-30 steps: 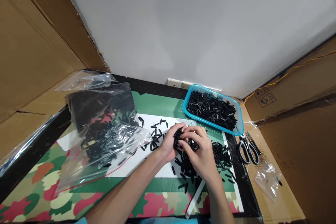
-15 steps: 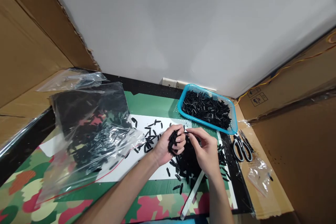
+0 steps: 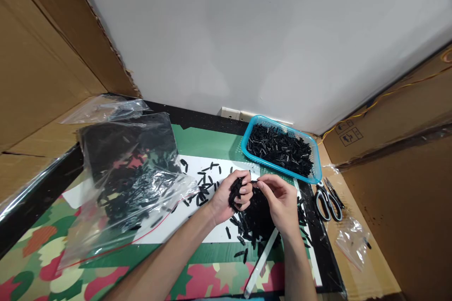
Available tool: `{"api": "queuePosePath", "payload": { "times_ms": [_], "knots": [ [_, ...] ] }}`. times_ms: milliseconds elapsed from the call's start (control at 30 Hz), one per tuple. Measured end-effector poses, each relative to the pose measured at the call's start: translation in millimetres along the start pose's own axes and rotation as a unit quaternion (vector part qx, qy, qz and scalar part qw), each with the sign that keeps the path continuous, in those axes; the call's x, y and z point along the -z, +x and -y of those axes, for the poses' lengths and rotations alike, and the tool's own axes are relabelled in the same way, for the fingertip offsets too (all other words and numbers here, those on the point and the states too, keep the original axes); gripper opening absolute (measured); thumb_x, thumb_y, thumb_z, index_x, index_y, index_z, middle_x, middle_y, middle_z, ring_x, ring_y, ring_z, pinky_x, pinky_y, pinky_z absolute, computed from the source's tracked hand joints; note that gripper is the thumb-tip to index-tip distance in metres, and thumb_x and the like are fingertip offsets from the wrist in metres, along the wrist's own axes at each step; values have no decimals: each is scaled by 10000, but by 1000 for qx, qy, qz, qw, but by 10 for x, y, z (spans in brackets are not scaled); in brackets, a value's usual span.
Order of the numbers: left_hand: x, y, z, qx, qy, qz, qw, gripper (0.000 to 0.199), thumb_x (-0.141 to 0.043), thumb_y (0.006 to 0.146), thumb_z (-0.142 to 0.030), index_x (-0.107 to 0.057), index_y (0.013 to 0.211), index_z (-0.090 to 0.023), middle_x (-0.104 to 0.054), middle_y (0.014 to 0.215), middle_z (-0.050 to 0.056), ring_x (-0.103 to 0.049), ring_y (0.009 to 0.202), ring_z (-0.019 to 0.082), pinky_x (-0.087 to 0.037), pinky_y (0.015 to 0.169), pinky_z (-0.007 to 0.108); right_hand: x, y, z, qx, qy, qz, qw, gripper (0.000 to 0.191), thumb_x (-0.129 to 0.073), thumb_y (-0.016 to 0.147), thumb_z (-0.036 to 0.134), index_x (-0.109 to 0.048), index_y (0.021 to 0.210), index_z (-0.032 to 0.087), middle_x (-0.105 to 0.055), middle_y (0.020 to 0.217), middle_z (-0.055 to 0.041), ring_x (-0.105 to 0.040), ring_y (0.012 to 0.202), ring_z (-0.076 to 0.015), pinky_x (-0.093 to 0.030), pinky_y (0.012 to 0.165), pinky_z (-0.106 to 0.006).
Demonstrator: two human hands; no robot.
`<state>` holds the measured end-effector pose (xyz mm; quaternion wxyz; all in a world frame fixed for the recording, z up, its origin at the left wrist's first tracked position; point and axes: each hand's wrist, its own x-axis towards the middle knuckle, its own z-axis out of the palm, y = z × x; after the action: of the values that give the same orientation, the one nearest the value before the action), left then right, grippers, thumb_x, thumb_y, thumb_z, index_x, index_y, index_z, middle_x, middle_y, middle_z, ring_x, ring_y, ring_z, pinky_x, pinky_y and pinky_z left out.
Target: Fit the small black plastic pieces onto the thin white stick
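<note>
Black pieces [image 3: 256, 216], small and slim, lie heaped below my hands; more fill the blue basket [image 3: 313, 180], far right. White strip [image 3: 262, 263] touches the heap's near side. Wrinkled clear bag [image 3: 148, 193] covers paper at left. My left hand [image 3: 228, 197] curls around a clump; my right hand [image 3: 282, 195] pinches one piece with thumb and finger.

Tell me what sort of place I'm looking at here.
Probably a small makeshift workbench for handwork with little parts: a blue basket full of black pieces, scissors lying at the right, and cardboard panels closing in both sides.
</note>
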<state>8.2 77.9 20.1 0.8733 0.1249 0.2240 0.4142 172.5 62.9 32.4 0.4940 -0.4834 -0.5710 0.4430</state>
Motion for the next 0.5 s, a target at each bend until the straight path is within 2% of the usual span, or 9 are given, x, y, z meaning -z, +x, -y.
{"api": "queuePosePath", "payload": {
  "times_ms": [100, 233, 267, 367, 433, 500],
  "knots": [
    [-5, -3, 1, 7, -10, 1, 1000, 289, -602, 946, -342, -472, 734, -195, -365, 593, -76, -224, 415, 53, -229, 382, 193, 36, 98, 111, 38, -68, -9, 997, 154, -686, 968, 333, -741, 909, 202, -764, 872, -41, -718, 809, -197, -572, 781, -320],
    [-25, -8, -12, 8, -9, 0, 1000, 300, -586, 959, -334, -466, 724, -191, -359, 599, -74, -217, 419, 53, -209, 385, 206, 158, 475, 350, 137, -184, -40, 972, 161, -643, 1002, 337, -725, 942, 212, -750, 929, -44, -679, 847, -201, -534, 813, -343],
    [-30, -10, -19, 5, -5, -1, 1000, 304, -582, 960, -335, -465, 719, -190, -359, 599, -72, -222, 420, 54, -208, 386, 209, 186, 576, 399, 162, -205, -58, 964, 160, -617, 1016, 323, -720, 964, 212, -751, 952, -52, -677, 871, -210, -530, 837, -363],
    [-32, -11, -44, -7, 4, -8, 1000, 299, -582, 952, -336, -473, 717, -188, -372, 602, -68, -241, 415, 54, -215, 390, 211, 205, 747, 490, 199, -318, -66, 925, 173, -661, 986, 301, -708, 1139, 235, -742, 1145, -87, -635, 1093, -286, -474, 999, -485],
    [-19, -5, -52, -6, 1, -25, 1000, 279, -599, 930, -336, -492, 722, -184, -386, 598, -68, -253, 404, 50, -218, 386, 206, 158, 706, 510, 202, -320, -35, 925, 200, -662, 992, 300, -698, 1183, 253, -718, 1204, -89, -609, 1158, -293, -461, 1035, -499],
    [1, 6, -45, 1, -4, -45, 999, 265, -613, 908, -341, -508, 725, -182, -391, 588, -70, -264, 391, 47, -226, 381, 200, 89, 575, 512, 195, -267, 34, 943, 174, -647, 1010, 287, -704, 1173, 264, -702, 1210, -79, -609, 1169, -266, -481, 1033, -450]
  ]
}}
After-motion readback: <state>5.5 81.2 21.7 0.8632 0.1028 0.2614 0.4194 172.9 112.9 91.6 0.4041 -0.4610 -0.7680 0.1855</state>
